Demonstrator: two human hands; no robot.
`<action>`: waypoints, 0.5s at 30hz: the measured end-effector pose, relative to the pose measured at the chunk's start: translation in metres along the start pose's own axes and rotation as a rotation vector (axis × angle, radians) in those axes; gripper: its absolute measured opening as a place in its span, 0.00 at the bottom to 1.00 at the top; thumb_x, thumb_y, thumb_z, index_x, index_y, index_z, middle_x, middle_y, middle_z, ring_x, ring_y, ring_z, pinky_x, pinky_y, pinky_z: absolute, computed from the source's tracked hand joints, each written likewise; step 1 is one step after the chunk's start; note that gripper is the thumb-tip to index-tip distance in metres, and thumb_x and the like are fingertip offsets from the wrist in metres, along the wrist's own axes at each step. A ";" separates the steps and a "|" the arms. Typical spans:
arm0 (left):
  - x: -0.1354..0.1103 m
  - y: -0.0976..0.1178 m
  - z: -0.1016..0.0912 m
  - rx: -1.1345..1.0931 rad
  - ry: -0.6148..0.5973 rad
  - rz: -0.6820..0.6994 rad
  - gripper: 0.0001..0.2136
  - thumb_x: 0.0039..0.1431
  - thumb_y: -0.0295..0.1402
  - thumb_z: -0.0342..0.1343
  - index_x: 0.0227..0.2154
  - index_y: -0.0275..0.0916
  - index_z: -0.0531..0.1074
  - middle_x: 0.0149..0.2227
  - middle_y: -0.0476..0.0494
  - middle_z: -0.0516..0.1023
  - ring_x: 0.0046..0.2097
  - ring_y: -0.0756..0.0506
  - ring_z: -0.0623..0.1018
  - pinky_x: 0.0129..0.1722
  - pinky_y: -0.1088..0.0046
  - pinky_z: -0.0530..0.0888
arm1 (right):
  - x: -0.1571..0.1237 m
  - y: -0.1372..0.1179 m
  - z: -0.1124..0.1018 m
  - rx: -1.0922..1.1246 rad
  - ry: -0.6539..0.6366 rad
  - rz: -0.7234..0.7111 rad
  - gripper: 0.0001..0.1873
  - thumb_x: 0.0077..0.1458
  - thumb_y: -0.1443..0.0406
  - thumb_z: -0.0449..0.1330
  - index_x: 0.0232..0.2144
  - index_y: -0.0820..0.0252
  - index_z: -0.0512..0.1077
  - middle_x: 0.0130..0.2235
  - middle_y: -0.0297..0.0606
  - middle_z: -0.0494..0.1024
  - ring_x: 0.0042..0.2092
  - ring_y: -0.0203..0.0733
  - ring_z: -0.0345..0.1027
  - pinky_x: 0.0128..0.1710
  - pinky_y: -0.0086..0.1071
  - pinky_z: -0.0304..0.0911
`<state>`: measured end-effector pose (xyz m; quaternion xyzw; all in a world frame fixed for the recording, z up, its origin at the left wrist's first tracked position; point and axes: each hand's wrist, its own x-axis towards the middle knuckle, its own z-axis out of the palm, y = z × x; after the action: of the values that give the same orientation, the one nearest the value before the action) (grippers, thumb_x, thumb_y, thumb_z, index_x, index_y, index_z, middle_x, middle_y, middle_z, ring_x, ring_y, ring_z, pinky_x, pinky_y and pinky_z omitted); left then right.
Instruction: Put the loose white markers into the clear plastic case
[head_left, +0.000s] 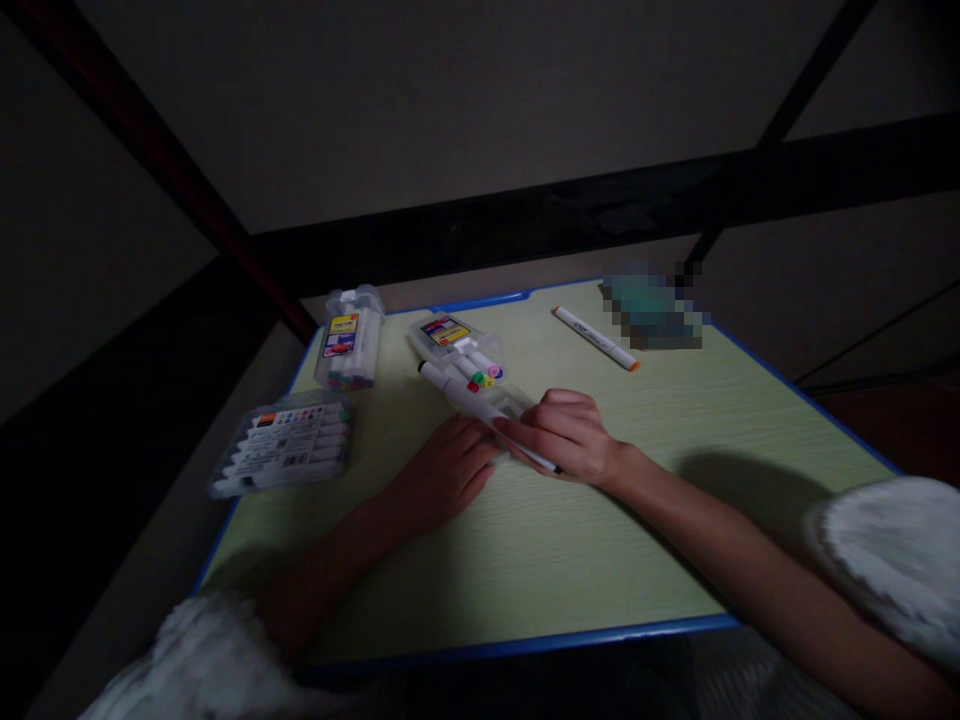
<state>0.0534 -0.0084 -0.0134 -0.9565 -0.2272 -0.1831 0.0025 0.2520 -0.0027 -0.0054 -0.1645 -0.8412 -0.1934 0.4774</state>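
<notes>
A white marker with black ends (454,388) slants across the middle of the table, gripped by the closed fingers of my right hand (570,436). Just beyond it lies an open clear marker case (442,333); several markers with red, green, yellow and pink ends stick out of it. Its clear lid (514,400) is folded toward me, partly hidden by the marker and my hands. My left hand (448,470) is closed at the near edge of this lid, under the marker, its fingertips partly hidden.
A closed marker case (351,340) stands at the back left, and another case of markers (289,443) overlaps the left edge. An orange-ended marker (596,338) lies at the back right beside a blurred greenish item (649,310). The pale green table (600,560) has a blue rim.
</notes>
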 end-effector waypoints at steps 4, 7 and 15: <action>0.000 0.000 0.000 0.000 0.006 0.005 0.10 0.60 0.28 0.45 0.43 0.35 0.65 0.44 0.39 0.69 0.48 0.42 0.67 0.50 0.60 0.68 | 0.000 0.000 0.000 -0.005 0.009 -0.004 0.13 0.54 0.70 0.57 0.44 0.64 0.68 0.20 0.29 0.67 0.24 0.31 0.59 0.21 0.27 0.51; 0.000 0.000 0.001 0.005 0.003 0.014 0.09 0.60 0.28 0.45 0.42 0.35 0.65 0.43 0.39 0.69 0.48 0.43 0.67 0.50 0.60 0.68 | -0.001 0.001 0.000 -0.011 -0.001 -0.014 0.10 0.55 0.70 0.56 0.41 0.62 0.69 0.21 0.29 0.68 0.23 0.31 0.60 0.21 0.27 0.51; 0.000 -0.001 0.002 0.030 -0.008 0.006 0.08 0.60 0.28 0.45 0.41 0.36 0.65 0.44 0.40 0.69 0.48 0.42 0.68 0.49 0.61 0.68 | 0.001 0.000 -0.001 -0.001 -0.012 -0.026 0.09 0.55 0.70 0.55 0.39 0.62 0.70 0.21 0.30 0.68 0.24 0.31 0.60 0.21 0.27 0.51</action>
<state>0.0537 -0.0074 -0.0153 -0.9577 -0.2269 -0.1759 0.0164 0.2522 -0.0030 -0.0044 -0.1547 -0.8461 -0.1989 0.4698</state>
